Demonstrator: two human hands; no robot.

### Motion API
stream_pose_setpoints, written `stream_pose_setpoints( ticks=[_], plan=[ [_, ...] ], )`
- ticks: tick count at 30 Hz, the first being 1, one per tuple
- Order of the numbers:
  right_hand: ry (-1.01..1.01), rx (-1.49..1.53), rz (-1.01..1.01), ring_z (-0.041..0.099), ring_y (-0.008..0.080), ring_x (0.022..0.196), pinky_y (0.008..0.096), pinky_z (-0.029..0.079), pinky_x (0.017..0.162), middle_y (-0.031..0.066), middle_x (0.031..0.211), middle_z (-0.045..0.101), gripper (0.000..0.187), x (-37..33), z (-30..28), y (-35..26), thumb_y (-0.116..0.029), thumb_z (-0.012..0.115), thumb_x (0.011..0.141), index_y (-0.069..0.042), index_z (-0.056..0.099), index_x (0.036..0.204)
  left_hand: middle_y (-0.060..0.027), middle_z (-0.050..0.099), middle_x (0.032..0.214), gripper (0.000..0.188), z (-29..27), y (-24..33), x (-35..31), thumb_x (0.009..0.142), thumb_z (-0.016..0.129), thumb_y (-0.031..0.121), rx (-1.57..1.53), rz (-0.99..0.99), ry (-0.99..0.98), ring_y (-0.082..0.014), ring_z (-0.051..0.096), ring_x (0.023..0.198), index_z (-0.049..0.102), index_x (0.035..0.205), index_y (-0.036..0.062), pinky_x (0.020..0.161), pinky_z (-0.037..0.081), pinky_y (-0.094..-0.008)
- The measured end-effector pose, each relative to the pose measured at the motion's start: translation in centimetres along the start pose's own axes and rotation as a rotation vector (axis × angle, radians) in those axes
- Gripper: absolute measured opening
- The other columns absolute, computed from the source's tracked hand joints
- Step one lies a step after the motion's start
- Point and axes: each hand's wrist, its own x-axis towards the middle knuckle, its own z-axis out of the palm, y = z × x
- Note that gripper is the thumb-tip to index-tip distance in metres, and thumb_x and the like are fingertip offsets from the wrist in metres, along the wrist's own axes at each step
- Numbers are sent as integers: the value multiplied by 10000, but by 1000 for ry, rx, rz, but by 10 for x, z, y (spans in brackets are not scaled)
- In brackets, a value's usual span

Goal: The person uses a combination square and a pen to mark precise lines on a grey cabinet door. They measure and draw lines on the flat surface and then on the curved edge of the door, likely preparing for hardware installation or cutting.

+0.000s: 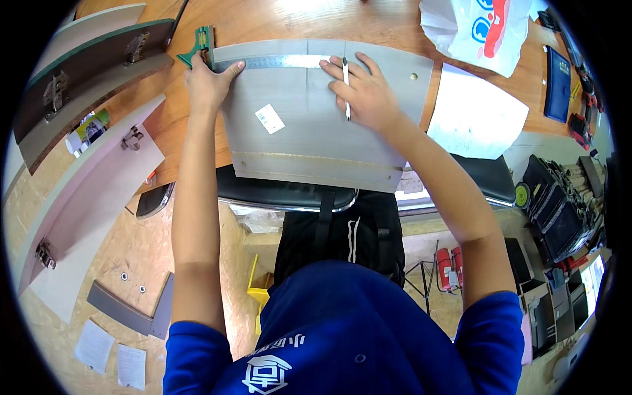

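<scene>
A grey flat panel lies on the wooden table, its near edge reaching past the table's front. Across its far part rests the steel blade of a combination square, whose green head sits against the panel's left edge. My left hand grips that head, thumb on the blade's left end. Over the blade's right end, my right hand presses its fingertips down and holds a white pen between the fingers. Faint dark lines cross the panel near the blade. A white label is stuck on its left half.
Panels with metal hinges stand at the left. A paper sheet and a white plastic bag lie right of the panel, with a blue notebook farther right. A black chair stands below the table edge.
</scene>
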Motion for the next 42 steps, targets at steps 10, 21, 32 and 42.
stream_pose_setpoints(
  ticks=[10, 21, 32, 42],
  plan=[
    [19, 6, -8, 538, 238, 1393, 560, 351, 1209, 48, 1502, 599, 201, -1, 5, 2, -56, 743, 817, -95, 598, 951, -359, 591, 1294, 1178, 3, -10, 7, 683, 919, 613, 51, 43, 7, -469, 578, 1223, 445, 1473, -121, 1049, 500, -496],
    [1, -55, -6, 539, 214, 1400, 548, 314, 1247, 60, 1489, 603, 109, 0, 4, 1, -111, 708, 873, -118, 604, 903, -373, 585, 1285, 1204, -2, 1, 0, 678, 919, 619, 62, -7, -12, -481, 563, 1249, 424, 1494, -116, 1075, 479, -497],
    [-2, -4, 14, 524, 233, 1411, 554, 335, 1224, 35, 1505, 601, 151, 0, 3, 1, -75, 726, 849, -107, 608, 937, -390, 563, 1300, 1214, -1, -2, 2, 686, 907, 625, 53, 1, -34, -495, 558, 1250, 403, 1520, -98, 1077, 474, -507],
    [-33, -15, 4, 519, 238, 1417, 558, 324, 1229, 43, 1522, 584, 155, 1, 0, 1, -96, 729, 851, -108, 617, 957, -384, 555, 1312, 1174, -4, 5, 0, 702, 910, 594, 52, -17, -46, -489, 552, 1253, 405, 1518, -82, 1077, 471, -498]
  ],
)
